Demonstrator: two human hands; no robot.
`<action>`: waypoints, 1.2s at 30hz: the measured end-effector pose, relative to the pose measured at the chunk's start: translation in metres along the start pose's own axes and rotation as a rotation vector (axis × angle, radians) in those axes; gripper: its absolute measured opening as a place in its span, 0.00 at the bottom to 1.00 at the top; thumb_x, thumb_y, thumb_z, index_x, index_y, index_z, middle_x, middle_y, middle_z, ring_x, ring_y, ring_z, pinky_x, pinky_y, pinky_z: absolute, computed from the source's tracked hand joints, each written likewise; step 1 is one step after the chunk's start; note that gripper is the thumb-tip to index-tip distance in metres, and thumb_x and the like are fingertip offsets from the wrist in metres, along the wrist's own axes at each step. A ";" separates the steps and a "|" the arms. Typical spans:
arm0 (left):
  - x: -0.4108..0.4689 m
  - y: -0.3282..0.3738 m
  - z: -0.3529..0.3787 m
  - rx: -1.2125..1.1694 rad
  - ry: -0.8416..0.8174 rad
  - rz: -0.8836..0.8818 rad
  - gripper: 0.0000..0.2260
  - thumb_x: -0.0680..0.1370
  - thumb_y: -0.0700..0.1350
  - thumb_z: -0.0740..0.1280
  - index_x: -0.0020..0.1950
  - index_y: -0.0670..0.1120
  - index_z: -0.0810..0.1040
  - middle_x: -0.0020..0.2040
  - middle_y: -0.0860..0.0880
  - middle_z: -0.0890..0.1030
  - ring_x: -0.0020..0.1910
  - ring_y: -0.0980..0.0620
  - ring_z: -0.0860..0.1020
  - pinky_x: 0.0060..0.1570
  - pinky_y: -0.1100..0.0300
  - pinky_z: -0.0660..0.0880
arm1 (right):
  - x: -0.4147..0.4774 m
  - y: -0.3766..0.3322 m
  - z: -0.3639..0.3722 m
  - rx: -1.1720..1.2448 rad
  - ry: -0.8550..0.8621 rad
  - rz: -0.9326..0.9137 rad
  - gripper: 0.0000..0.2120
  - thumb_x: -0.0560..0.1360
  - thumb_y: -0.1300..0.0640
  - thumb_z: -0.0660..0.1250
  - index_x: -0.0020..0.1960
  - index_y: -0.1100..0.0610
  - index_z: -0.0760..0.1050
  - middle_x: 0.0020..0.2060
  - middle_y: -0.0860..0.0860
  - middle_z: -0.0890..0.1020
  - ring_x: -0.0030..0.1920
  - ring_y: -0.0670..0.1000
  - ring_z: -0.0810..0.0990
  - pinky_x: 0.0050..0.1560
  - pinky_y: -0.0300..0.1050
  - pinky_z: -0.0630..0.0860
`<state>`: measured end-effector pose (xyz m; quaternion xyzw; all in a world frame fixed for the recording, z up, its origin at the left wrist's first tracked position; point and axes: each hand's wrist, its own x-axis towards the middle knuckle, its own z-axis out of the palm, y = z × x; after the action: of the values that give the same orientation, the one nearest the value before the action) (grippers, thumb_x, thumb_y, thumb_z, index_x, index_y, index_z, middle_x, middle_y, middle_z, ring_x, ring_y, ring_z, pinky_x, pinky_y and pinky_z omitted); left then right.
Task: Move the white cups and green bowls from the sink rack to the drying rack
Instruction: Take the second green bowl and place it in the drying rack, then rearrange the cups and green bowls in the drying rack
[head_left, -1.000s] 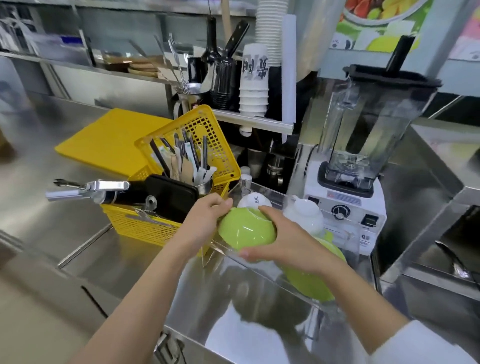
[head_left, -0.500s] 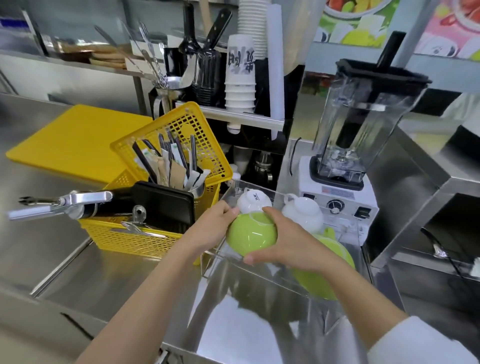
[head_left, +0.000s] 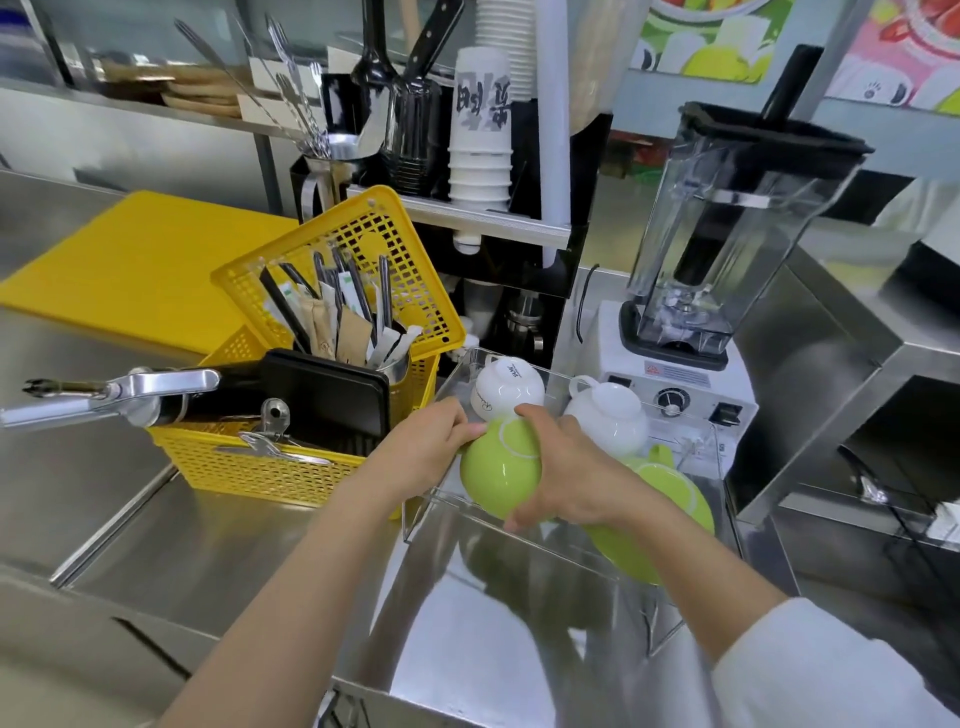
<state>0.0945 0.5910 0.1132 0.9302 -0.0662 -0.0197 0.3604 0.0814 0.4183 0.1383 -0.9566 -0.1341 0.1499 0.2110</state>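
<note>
Both my hands hold an upturned green bowl just above the near-left part of a clear plastic rack. My left hand presses its left side and my right hand wraps over its right side and lower rim. A second green bowl lies upside down in the rack to the right, partly behind my right forearm. Two white cups stand upside down at the rack's far end: one on the left, one with a handle on the right.
A yellow basket with cutlery, a black tray and a metal tool sits left of the rack. A blender stands right behind it. A yellow cutting board lies far left. Paper cups and utensils fill the back shelf.
The view has shifted slightly. Both hands stay on the green bowl at about the same spot over the rack; my right hand has slid a little further over it.
</note>
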 end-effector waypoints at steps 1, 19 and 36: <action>0.000 -0.001 0.000 0.005 0.012 0.002 0.13 0.80 0.51 0.58 0.44 0.42 0.70 0.37 0.50 0.70 0.36 0.52 0.67 0.32 0.60 0.61 | 0.001 -0.001 0.001 -0.005 0.005 -0.007 0.55 0.55 0.49 0.80 0.70 0.43 0.48 0.61 0.57 0.64 0.60 0.59 0.70 0.60 0.54 0.73; -0.013 0.000 0.000 -0.172 0.213 0.133 0.09 0.79 0.47 0.61 0.58 0.47 0.75 0.53 0.54 0.75 0.53 0.58 0.72 0.47 0.70 0.66 | -0.010 -0.005 -0.008 -0.019 0.087 -0.053 0.50 0.62 0.44 0.75 0.73 0.48 0.48 0.73 0.53 0.57 0.71 0.55 0.57 0.71 0.51 0.59; 0.037 0.047 0.002 0.091 0.222 -0.098 0.25 0.74 0.62 0.63 0.60 0.43 0.69 0.58 0.45 0.74 0.55 0.45 0.73 0.47 0.54 0.68 | 0.025 0.045 -0.070 0.205 0.287 -0.179 0.14 0.74 0.59 0.65 0.60 0.54 0.73 0.49 0.49 0.79 0.44 0.46 0.75 0.48 0.43 0.73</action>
<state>0.1261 0.5500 0.1441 0.9442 0.0187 0.0691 0.3215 0.1369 0.3617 0.1736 -0.9259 -0.1713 0.0055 0.3366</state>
